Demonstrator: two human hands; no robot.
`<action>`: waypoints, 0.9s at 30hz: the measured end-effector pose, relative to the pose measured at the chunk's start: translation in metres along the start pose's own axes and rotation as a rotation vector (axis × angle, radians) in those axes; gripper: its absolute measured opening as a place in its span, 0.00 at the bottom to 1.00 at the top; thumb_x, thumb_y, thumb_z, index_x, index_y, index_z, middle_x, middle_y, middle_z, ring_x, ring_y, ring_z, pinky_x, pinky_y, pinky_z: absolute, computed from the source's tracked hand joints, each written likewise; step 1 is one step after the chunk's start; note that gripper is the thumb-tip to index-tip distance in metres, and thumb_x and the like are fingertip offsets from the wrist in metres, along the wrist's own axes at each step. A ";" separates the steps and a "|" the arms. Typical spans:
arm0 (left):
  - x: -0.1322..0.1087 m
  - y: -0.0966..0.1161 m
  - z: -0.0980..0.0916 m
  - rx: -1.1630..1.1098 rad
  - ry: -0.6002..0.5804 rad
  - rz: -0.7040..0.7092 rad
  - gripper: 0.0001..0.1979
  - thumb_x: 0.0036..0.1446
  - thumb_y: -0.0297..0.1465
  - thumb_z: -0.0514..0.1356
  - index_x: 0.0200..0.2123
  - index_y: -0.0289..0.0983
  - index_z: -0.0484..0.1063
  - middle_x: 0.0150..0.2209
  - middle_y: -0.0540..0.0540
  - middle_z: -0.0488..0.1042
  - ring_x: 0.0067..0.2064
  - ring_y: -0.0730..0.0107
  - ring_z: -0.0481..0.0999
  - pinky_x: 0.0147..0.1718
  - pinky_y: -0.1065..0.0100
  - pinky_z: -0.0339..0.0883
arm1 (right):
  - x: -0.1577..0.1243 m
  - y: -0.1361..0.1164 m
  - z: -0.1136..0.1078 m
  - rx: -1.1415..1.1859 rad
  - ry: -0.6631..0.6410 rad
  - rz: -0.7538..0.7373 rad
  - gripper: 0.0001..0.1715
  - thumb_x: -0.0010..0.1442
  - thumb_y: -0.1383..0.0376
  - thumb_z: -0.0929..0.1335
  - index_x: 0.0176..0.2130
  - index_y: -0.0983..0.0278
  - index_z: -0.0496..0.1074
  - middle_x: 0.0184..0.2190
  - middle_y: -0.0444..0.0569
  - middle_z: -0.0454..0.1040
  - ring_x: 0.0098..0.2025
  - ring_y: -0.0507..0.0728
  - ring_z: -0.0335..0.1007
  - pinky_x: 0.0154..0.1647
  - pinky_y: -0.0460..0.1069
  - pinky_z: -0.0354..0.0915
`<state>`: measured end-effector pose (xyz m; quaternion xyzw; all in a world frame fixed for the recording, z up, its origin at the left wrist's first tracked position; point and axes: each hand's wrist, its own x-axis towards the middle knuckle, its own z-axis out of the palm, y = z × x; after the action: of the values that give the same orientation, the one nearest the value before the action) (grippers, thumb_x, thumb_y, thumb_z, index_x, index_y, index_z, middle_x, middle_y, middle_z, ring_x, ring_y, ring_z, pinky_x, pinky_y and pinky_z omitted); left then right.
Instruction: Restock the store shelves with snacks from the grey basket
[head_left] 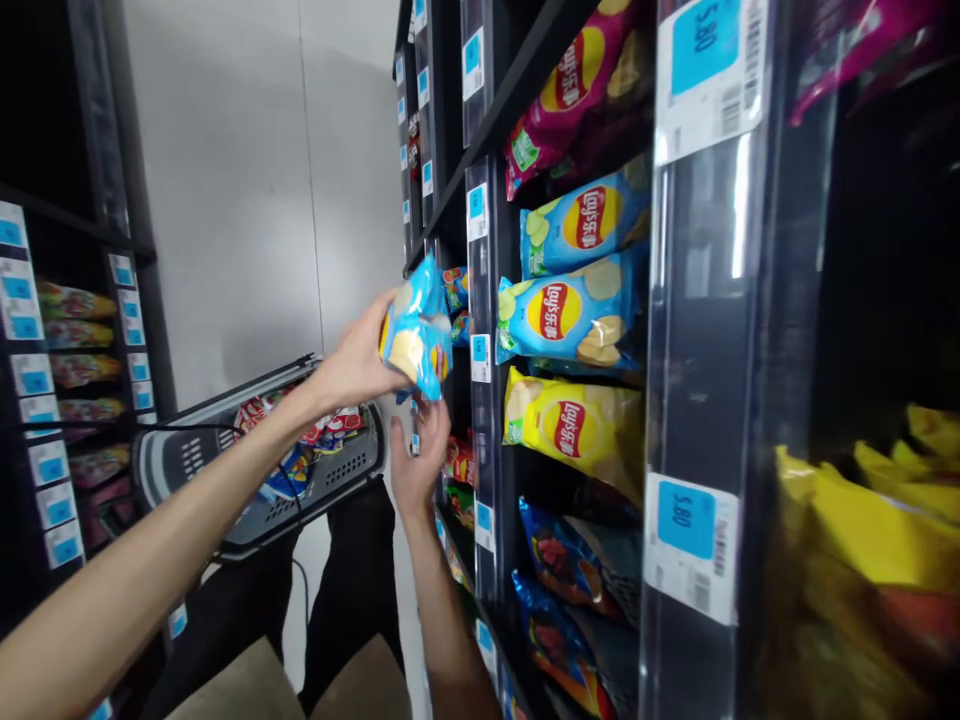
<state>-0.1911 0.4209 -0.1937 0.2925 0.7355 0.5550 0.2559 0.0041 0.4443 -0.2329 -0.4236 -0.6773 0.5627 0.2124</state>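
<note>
My left hand (360, 350) is closed around a blue bag of potato chips (421, 335), held upright over the aisle beside the shelf. Just below the bag is my right hand (421, 460), its thumb apart from its loosely bent fingers. Its fingertips come close to the bag's lower edge; whether they touch it I cannot tell. On the shelf to the right lie blue chip bags (559, 310) like the held one, with a yellow chip bag (574, 425) beneath them in view.
A grey shopping basket (330, 490) holding several colourful packets sits on the floor by my legs. Shelves with price tags (691, 545) line the right side. Another shelf with snack packs (79, 335) stands on the left. A thin black cable (187, 427) crosses the basket.
</note>
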 end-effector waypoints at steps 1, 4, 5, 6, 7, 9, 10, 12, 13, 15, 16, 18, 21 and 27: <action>0.014 0.004 0.000 -0.031 0.043 0.006 0.45 0.46 0.41 0.74 0.64 0.35 0.60 0.52 0.39 0.77 0.50 0.53 0.80 0.50 0.53 0.75 | -0.009 0.006 -0.008 0.013 -0.059 0.045 0.34 0.66 0.59 0.70 0.67 0.64 0.63 0.65 0.61 0.70 0.61 0.61 0.74 0.63 0.59 0.72; 0.070 0.029 0.002 -0.043 0.204 0.135 0.43 0.47 0.42 0.74 0.62 0.37 0.61 0.55 0.39 0.76 0.55 0.53 0.78 0.55 0.51 0.72 | -0.048 0.031 -0.030 -0.035 -0.226 0.230 0.22 0.68 0.61 0.67 0.60 0.63 0.71 0.58 0.57 0.77 0.54 0.58 0.79 0.56 0.55 0.76; 0.091 0.039 0.004 0.001 0.229 0.191 0.43 0.46 0.41 0.74 0.62 0.38 0.62 0.57 0.40 0.75 0.57 0.52 0.76 0.57 0.50 0.71 | -0.064 0.042 -0.036 -0.074 -0.257 0.290 0.19 0.68 0.62 0.67 0.57 0.63 0.74 0.55 0.56 0.79 0.51 0.58 0.80 0.54 0.54 0.76; 0.111 0.049 0.008 0.043 0.233 0.255 0.42 0.46 0.40 0.74 0.62 0.39 0.62 0.58 0.42 0.74 0.59 0.50 0.75 0.59 0.49 0.70 | -0.080 0.052 -0.042 -0.114 -0.282 0.344 0.18 0.67 0.62 0.67 0.54 0.63 0.75 0.52 0.55 0.80 0.49 0.58 0.80 0.51 0.53 0.77; 0.129 0.059 0.012 0.068 0.210 0.284 0.41 0.47 0.40 0.73 0.62 0.42 0.62 0.58 0.44 0.75 0.59 0.50 0.75 0.60 0.49 0.70 | -0.096 0.063 -0.046 -0.154 -0.303 0.388 0.16 0.66 0.62 0.67 0.52 0.63 0.76 0.50 0.54 0.81 0.47 0.57 0.81 0.50 0.52 0.77; 0.160 0.073 0.026 0.089 0.156 0.308 0.40 0.47 0.39 0.72 0.62 0.47 0.62 0.57 0.48 0.75 0.60 0.49 0.75 0.60 0.49 0.70 | -0.128 0.081 -0.053 -0.221 -0.342 0.445 0.16 0.65 0.64 0.67 0.50 0.63 0.77 0.47 0.53 0.82 0.45 0.58 0.81 0.47 0.51 0.78; 0.172 0.077 0.034 0.096 0.131 0.316 0.39 0.47 0.38 0.71 0.62 0.49 0.62 0.57 0.49 0.75 0.60 0.48 0.74 0.60 0.49 0.70 | -0.143 0.088 -0.056 -0.246 -0.358 0.461 0.16 0.64 0.65 0.67 0.49 0.63 0.78 0.46 0.53 0.83 0.44 0.58 0.81 0.45 0.51 0.77; 0.191 0.079 0.053 0.102 0.088 0.343 0.40 0.46 0.35 0.69 0.63 0.50 0.61 0.58 0.49 0.74 0.61 0.48 0.72 0.61 0.48 0.69 | -0.168 0.099 -0.060 -0.269 -0.397 0.483 0.15 0.62 0.66 0.67 0.48 0.63 0.78 0.44 0.53 0.83 0.43 0.58 0.81 0.43 0.50 0.77; 0.198 0.077 0.063 0.102 0.074 0.359 0.41 0.46 0.34 0.68 0.64 0.48 0.60 0.59 0.47 0.73 0.62 0.48 0.71 0.62 0.49 0.68 | -0.179 0.103 -0.062 -0.271 -0.420 0.496 0.15 0.61 0.67 0.67 0.47 0.63 0.78 0.44 0.52 0.83 0.43 0.58 0.82 0.42 0.50 0.77; 0.208 0.069 0.080 0.106 0.060 0.364 0.42 0.45 0.33 0.67 0.64 0.42 0.59 0.60 0.41 0.72 0.62 0.47 0.71 0.64 0.49 0.65 | -0.194 0.108 -0.065 -0.274 -0.459 0.521 0.15 0.61 0.69 0.67 0.47 0.62 0.79 0.44 0.52 0.83 0.43 0.58 0.82 0.42 0.50 0.77; 0.213 0.065 0.087 0.110 0.063 0.352 0.41 0.44 0.33 0.66 0.64 0.41 0.59 0.59 0.40 0.72 0.62 0.47 0.70 0.64 0.49 0.64 | -0.200 0.110 -0.066 -0.279 -0.469 0.531 0.16 0.61 0.70 0.67 0.47 0.62 0.78 0.44 0.51 0.83 0.43 0.58 0.82 0.43 0.50 0.77; 0.219 0.057 0.098 0.117 0.075 0.321 0.40 0.44 0.32 0.66 0.63 0.42 0.61 0.59 0.39 0.71 0.63 0.45 0.68 0.64 0.48 0.64 | -0.207 0.115 -0.067 -0.298 -0.469 0.545 0.16 0.60 0.71 0.67 0.46 0.61 0.78 0.44 0.51 0.83 0.44 0.58 0.82 0.43 0.50 0.76; 0.223 0.053 0.103 0.118 0.072 0.304 0.41 0.42 0.31 0.67 0.62 0.43 0.63 0.61 0.38 0.69 0.64 0.44 0.66 0.65 0.48 0.63 | -0.211 0.120 -0.068 -0.316 -0.466 0.555 0.17 0.60 0.72 0.66 0.46 0.61 0.78 0.43 0.50 0.83 0.43 0.57 0.81 0.42 0.49 0.76; 0.221 0.050 0.097 0.109 -0.008 0.148 0.49 0.35 0.30 0.72 0.64 0.42 0.64 0.63 0.39 0.66 0.66 0.45 0.65 0.65 0.49 0.64 | -0.214 0.128 -0.069 -0.335 -0.480 0.528 0.16 0.60 0.71 0.66 0.46 0.61 0.78 0.43 0.49 0.83 0.44 0.57 0.81 0.44 0.49 0.75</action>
<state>-0.2702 0.6544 -0.1810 0.3614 0.7401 0.5304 0.2007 0.2176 0.3116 -0.2942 -0.4685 -0.6580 0.5626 -0.1761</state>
